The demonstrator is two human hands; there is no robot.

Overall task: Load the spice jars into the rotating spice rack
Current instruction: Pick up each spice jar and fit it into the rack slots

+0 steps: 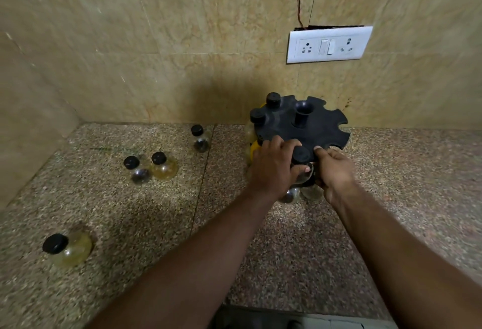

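Observation:
The black rotating spice rack stands against the wall, its notched top disc facing me. Two black-capped jars hang in its rear-left notches. My left hand grips a glass jar with a black cap at the rack's front edge, thumb under the neck. My right hand touches the disc's front rim and the same jar from the right. More jars show below the disc. Loose jars stand on the counter: one far, a pair, one near left.
A speckled granite counter runs to a beige tiled wall. A white socket plate with a hanging wire sits above the rack. The counter's front edge lies near the bottom of the view.

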